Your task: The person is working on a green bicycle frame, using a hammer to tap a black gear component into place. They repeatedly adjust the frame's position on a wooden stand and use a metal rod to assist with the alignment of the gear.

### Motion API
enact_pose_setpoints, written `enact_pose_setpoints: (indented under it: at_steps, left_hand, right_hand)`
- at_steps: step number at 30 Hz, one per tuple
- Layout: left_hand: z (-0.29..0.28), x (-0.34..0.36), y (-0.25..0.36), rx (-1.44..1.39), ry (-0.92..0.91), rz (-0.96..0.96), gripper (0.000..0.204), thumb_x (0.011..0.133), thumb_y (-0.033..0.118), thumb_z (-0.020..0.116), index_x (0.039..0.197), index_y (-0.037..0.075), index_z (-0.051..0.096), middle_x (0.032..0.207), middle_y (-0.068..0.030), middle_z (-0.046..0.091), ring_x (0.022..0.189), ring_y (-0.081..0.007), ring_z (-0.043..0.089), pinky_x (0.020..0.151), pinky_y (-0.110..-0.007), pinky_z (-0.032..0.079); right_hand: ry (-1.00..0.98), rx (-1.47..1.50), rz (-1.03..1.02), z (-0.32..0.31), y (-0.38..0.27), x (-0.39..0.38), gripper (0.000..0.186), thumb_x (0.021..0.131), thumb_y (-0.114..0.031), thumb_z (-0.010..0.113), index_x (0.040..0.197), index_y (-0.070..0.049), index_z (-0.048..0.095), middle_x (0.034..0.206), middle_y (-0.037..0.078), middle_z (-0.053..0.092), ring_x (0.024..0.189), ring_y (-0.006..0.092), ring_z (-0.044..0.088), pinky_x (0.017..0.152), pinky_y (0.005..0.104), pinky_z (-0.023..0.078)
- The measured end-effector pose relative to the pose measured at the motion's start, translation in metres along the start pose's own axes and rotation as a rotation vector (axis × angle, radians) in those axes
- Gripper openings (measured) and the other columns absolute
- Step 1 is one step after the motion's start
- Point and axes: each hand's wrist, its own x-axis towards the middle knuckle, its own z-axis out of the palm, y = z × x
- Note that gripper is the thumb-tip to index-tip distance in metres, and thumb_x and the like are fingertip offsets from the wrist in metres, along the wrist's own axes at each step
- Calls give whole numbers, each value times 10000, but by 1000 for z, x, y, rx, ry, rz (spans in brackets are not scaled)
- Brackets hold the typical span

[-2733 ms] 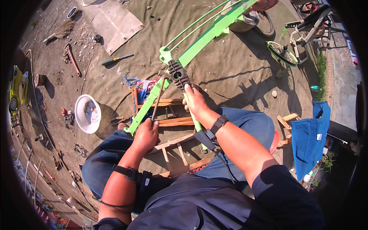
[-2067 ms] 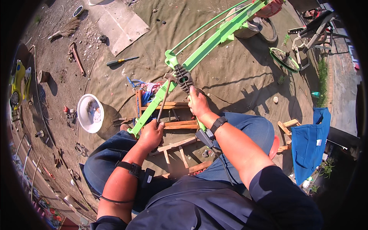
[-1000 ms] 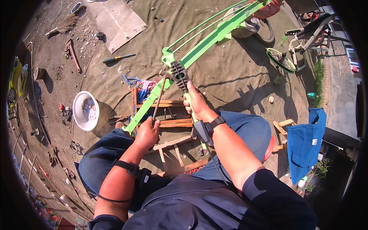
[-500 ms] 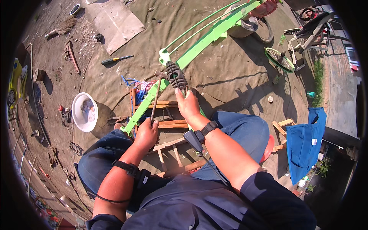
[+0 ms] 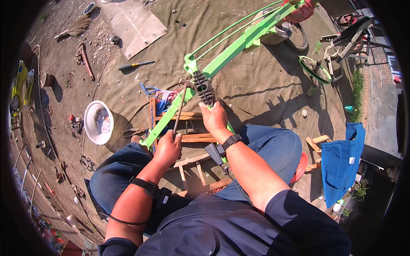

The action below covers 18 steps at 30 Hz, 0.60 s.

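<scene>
- Sunlit brown ground cloth (image 5: 265, 77) spreads beneath and beyond the fingers of both hands, giving way to bare dirt (image 5: 70, 91) well to their left.
- Left hand (image 5: 168, 148): fingers wrapped around the handle of a hammer-like tool (image 5: 181, 107), whose head sits ahead of them, close beside a ribbed black part (image 5: 199, 82); whether the two touch, I cannot tell.
- Right hand (image 5: 215, 119): thumb and fingers appear to grip a green tube (image 5: 230, 127) at the near end of the ribbed black part; their undersides are hidden.
- Green frame (image 5: 230, 52): its long bar slants from left of the left fingers to far ahead and right of the right ones.
- Wooden slats (image 5: 198, 138) lie between and below the two sets of fingers; a white bowl (image 5: 92, 131) stands well left of the left ones, a screwdriver (image 5: 134, 65) ahead and left.
- If the tool's head glanced off the uneven ridges, it could hit the right thumb, placed so near.
- A slack right grip could let the tube twist or the frame shift.
- The cable (image 5: 235, 181) behind the right fingers might snag on the slats.
</scene>
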Motion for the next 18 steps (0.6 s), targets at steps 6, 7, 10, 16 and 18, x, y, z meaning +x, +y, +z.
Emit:
enact_pose_setpoints:
  at_steps: [6,7,10,16,18]
  left_hand:
    - [-3,4,-1,70,127,81,242,1002,211,522,893,-2,482,582,-76,522,440,-182,537,420,-345,446]
    - [-2,5,-2,67,149,81,241,1000,208,522,898,-7,486,583,-78,526,435,-182,538,413,-344,445]
    - [-1,7,0,18,121,38,244,1001,209,521,898,-10,486,580,-78,522,430,-181,535,408,-341,444]
    - [-1,6,1,11,125,39,245,1001,215,522,909,-9,485,575,-62,508,434,-174,531,412,-339,455]
    - [-2,6,1,9,129,33,249,1001,219,522,908,-8,484,577,-63,509,435,-175,532,414,-339,458]
  right_hand:
    - [-17,20,-7,2,0,-9,494,867,-439,649,1029,23,581,937,266,657,869,444,645,734,506,524]
    - [-17,14,-6,3,1,-10,494,869,-437,645,1040,22,577,945,266,658,871,451,642,736,507,523]
    - [37,14,-62,8,7,-11,445,879,-416,658,962,13,572,893,229,662,805,405,654,691,466,514]
    - [-714,1004,439,-25,11,8,256,900,-304,701,846,-99,557,700,13,569,560,102,531,502,272,438]
    - [-855,973,435,-32,11,16,259,905,-307,697,825,-100,564,631,-13,525,560,101,521,500,273,431]
